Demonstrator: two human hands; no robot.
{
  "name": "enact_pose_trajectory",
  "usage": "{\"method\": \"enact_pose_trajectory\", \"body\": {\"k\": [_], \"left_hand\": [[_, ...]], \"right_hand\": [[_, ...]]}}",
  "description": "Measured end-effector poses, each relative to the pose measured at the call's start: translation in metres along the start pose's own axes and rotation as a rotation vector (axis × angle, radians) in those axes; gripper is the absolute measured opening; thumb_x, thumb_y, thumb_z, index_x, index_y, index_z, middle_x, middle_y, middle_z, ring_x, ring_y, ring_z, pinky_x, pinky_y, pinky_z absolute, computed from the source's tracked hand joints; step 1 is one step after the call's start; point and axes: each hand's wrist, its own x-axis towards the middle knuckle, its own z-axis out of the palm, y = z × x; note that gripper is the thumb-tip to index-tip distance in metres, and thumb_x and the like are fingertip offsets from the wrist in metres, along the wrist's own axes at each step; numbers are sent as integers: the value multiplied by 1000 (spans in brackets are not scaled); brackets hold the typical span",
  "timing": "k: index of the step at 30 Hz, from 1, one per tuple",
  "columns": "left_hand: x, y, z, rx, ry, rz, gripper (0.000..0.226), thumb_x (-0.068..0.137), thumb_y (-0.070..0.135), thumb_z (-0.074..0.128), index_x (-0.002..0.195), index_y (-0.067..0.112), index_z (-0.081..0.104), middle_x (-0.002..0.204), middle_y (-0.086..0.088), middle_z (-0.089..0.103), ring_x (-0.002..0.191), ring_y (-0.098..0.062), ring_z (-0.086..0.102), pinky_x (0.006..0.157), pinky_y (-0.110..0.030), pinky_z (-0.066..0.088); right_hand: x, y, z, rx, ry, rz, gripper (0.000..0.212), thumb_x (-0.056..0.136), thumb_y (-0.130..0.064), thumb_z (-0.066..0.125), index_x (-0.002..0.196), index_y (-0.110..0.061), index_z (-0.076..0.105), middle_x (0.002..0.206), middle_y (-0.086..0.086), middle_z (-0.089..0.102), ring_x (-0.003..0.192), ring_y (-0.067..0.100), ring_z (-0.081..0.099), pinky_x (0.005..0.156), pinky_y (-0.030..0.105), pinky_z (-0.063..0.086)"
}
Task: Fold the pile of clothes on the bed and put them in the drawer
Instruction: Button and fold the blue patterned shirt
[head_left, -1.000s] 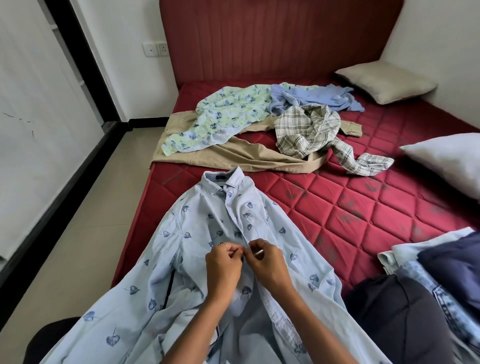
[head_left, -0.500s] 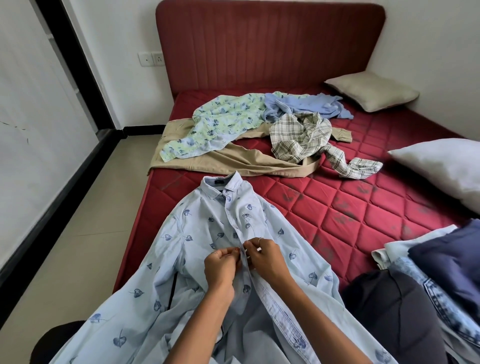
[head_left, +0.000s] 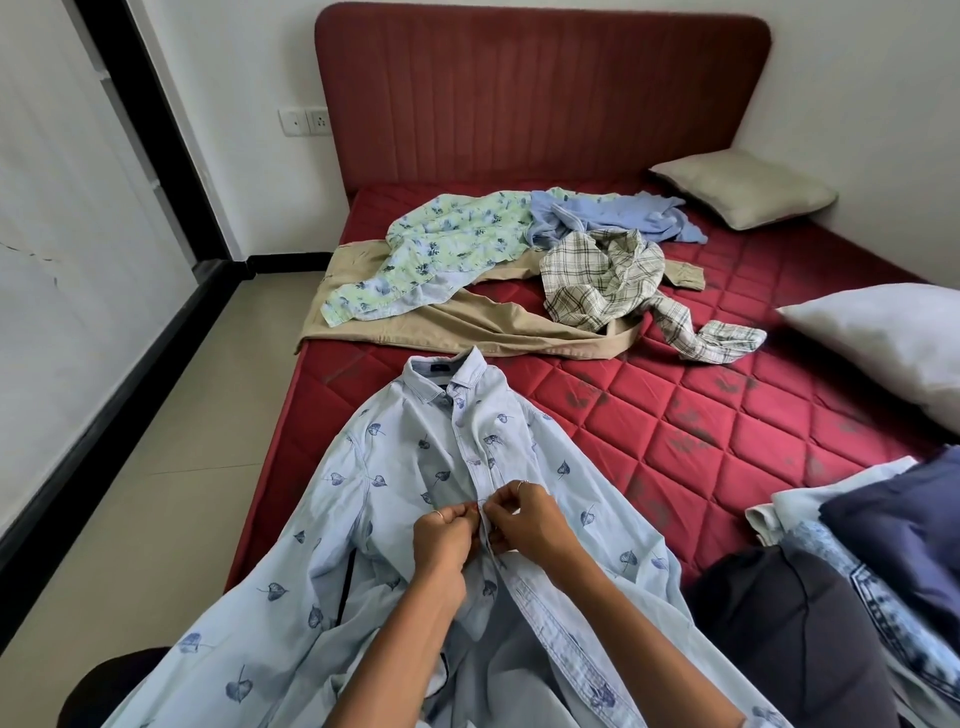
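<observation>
A light blue shirt with a dark leaf print (head_left: 415, 457) lies front up on the red quilted bed (head_left: 701, 415), collar toward the headboard. My left hand (head_left: 444, 540) and my right hand (head_left: 530, 519) meet at its button placket, each pinching an edge of the fabric about halfway down. Farther up the bed lie a green floral garment (head_left: 441, 249), a plain blue shirt (head_left: 618, 213), a checked shirt (head_left: 602, 270) and tan trousers (head_left: 467, 322). Folded dark blue cloth (head_left: 898, 530) and denim (head_left: 883, 608) are stacked at the right edge.
A beige pillow (head_left: 748, 189) lies by the red headboard (head_left: 540, 88) and a white pillow (head_left: 883, 338) at the right. A dark garment or my knee (head_left: 789, 639) is at the lower right. Tiled floor (head_left: 171, 441) runs along the bed's left side.
The view has tilted up, showing more of the headboard. Both hands have stayed together on the placket, working the fabric at about the same spot.
</observation>
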Motion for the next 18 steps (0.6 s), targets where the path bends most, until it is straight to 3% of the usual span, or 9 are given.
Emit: {"method": "enact_pose_trajectory", "body": {"k": [3,5,8,10,11,14,18], "left_hand": [[1,-2,3,-24,-4,-52,13,83,-1,63,72,6,64,75,-13,60,68,-22,52,67,-38,53],[2,-3,4,-35,24,-74,16,81,1,62,69,7,54,70,-10,50,64,-20,43,54,-30,41],[1,-1,6,-69,59,-106,19,85,15,66,72,2,58,74,-12,59,65,-25,55,59,-33,47],[0,1,6,-49,64,-111,28,84,27,70,76,2,61,76,-12,64,71,-28,61,67,-36,52],[-1,1,7,-51,53,-107,29,83,27,73,72,3,61,71,-11,63,66,-26,59,64,-34,51],[-1,-2,7,-85,37,-134,23,80,13,75,66,2,61,61,-9,59,56,-22,53,56,-30,44],[3,-5,9,-141,31,-178,11,80,0,71,71,2,66,68,-11,63,64,-23,57,58,-28,46]], "right_hand": [[0,2,3,-49,27,-33,18,89,-7,55,73,-14,55,66,2,62,54,18,64,65,38,60],[0,3,5,-94,48,-65,19,88,-8,56,71,-17,54,66,0,61,49,10,60,61,29,55],[0,5,9,-190,86,-108,19,87,-13,58,70,-20,52,67,-3,59,55,6,54,56,16,43],[0,9,13,-223,91,-118,14,88,-16,57,74,-17,53,68,-2,59,58,8,52,55,16,40],[0,10,14,-242,91,-124,12,88,-16,56,77,-15,53,69,0,59,59,11,52,55,18,39],[-3,17,20,-347,101,-193,2,88,-9,51,86,-7,52,78,4,54,69,20,48,60,27,34],[-9,28,22,-343,142,-235,8,92,-11,48,86,-13,43,86,0,51,75,16,45,66,25,33]]}}
